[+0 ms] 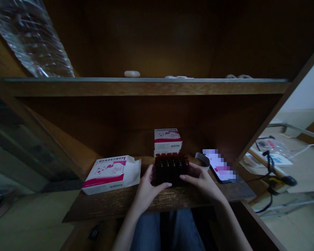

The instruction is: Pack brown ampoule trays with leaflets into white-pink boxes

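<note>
Pink-and-white box (pixel 107 172), left on the bench (pixel 112 202), end flap out. Second box (pixel 168 139), behind the vials, partly hidden. Phone (pixel 219 167), right, beside a curled strip (pixel 203 161). Brown vials (pixel 172 170), grouped, near the front edge. Left hand (pixel 146 190), right hand (pixel 205 182): fingers curled round opposite ends, thumbs across the front.

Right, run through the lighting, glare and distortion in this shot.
Head view: dim light, the cabinet interior deep in shadow; head view again: small glints on the dark brown vials, brighter shine on the clear plastic at upper left; same head view: blocky pixels over the phone, the cabinet's sides splaying toward the top.
</note>
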### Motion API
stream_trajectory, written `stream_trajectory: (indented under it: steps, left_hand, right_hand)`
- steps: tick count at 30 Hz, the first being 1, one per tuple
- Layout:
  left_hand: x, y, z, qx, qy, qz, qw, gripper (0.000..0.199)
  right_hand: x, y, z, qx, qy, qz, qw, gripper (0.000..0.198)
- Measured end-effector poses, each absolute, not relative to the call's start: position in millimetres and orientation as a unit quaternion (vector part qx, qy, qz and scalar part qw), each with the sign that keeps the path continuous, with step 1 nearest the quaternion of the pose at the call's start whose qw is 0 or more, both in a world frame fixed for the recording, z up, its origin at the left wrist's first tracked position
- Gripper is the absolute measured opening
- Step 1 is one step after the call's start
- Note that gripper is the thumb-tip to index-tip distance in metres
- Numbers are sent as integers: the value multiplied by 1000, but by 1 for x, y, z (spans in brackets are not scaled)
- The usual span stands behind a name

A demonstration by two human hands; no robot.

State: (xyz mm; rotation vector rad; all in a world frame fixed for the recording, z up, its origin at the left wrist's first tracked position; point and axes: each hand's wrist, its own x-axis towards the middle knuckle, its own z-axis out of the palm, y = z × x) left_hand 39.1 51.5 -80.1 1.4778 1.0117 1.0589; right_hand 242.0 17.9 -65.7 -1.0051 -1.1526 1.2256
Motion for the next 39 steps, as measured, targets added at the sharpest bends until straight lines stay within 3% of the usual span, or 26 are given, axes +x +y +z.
stream_trajectory:
  steps: [4, 12, 18, 22, 28, 39]
  left_hand:
    - [48, 51, -45, 575, 397, 485, 525, 58]
    - [53, 48, 7, 576, 385, 509, 511, 58]
    - [50, 46, 15, 610, 363, 510, 486, 63]
    - [44, 48, 14, 646, 378, 529, 401, 69]
    - [39, 43, 21, 717, 324, 550, 280, 51]
    - [43, 44, 24, 692, 303, 614, 229, 51]
  right_hand:
    - [242, 26, -41, -436, -463, 490, 596, 37]
    - [241, 30, -11, -408, -485, 447, 631, 32]
    - [243, 20, 4, -405, -486, 431, 643, 38]
    - [247, 14, 5, -395, -510, 398, 652, 50]
    - [249, 8, 8, -340, -594, 362, 633, 53]
    - [242, 2, 12, -361, -599, 328, 635, 65]
